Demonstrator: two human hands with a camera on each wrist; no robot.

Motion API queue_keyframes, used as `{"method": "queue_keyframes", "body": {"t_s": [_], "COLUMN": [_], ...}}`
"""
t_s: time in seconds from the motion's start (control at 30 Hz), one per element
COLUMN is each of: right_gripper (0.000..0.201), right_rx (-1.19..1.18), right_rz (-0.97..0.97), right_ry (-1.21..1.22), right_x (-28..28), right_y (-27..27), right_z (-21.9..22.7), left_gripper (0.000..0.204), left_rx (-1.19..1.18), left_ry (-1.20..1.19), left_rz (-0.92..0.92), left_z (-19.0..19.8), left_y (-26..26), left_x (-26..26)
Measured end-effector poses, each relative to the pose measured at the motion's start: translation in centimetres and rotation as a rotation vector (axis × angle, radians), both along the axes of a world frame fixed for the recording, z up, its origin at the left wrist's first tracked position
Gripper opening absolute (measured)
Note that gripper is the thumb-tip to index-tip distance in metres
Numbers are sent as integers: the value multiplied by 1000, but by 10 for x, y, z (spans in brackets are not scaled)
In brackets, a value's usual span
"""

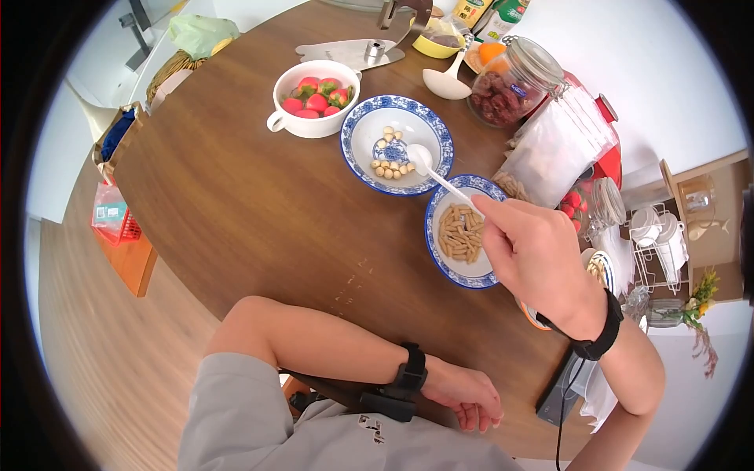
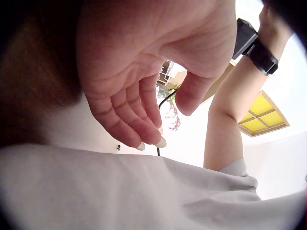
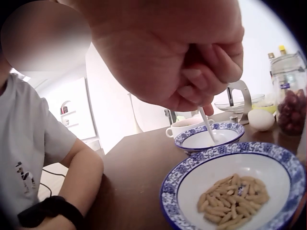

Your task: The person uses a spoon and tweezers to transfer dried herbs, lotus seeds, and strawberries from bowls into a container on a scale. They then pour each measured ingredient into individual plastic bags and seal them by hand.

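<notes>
My right hand [image 1: 534, 255] grips the handle of a white spoon [image 1: 422, 158], fingers curled round it in the right wrist view. The spoon's bowl end is over the right side of a blue-and-white patterned bowl [image 1: 355, 125], beside several round pale seeds [image 1: 390, 170]. Below my right hand stands a second patterned bowl [image 1: 433, 250] with short tan-brown sticks [image 1: 459, 235] in it; the hand overlaps its right side in the head view. My left hand [image 1: 467, 394] hangs loosely curled by the table's near edge, holding nothing; the left wrist view shows its relaxed fingers [image 2: 127, 117].
Farther back, a white two-handled pot [image 1: 287, 122] holds red strawberries. A white ladle [image 1: 448, 84], a glass jar [image 1: 503, 90] of dark red dried fruit and a plastic bag [image 1: 558, 145] line the far right side. A metal stand [image 1: 345, 53] is at the back.
</notes>
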State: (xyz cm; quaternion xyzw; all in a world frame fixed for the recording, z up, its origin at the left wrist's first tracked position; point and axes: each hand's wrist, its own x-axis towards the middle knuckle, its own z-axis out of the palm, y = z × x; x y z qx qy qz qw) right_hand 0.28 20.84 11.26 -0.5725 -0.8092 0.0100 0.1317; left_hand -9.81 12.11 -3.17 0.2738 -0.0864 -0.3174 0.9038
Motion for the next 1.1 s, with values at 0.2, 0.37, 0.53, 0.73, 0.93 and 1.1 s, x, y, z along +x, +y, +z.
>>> {"method": "queue_keyframes", "body": {"t_s": [0.2,0.37,0.53,0.73,0.93,1.1], "right_gripper": [22,23,22,25,28,29], "right_rx": [-54,-112,-89,-139,-106,-172], "right_rz": [-43,-115,-128,-127,-40,-40], "right_ry": [184,213,272,314,290,257], "right_x": [-4,-9,-3,1,10,19], "right_y": [-5,-8,-4,-4,2,8], "right_z": [-10,-7,-7,-10,-17,-13], "left_gripper": [26,26,26,26,26,26], "left_rx": [-8,-13,-7,-8,-6,-5], "left_ry": [13,31,25,19,9,0], "left_rz": [20,35,35,37,38,42], "left_z": [2,2,1,1,0,1], "left_y": [0,-2,-2,-2,-3,-3], "left_x": [-1,-1,0,0,0,0]}}
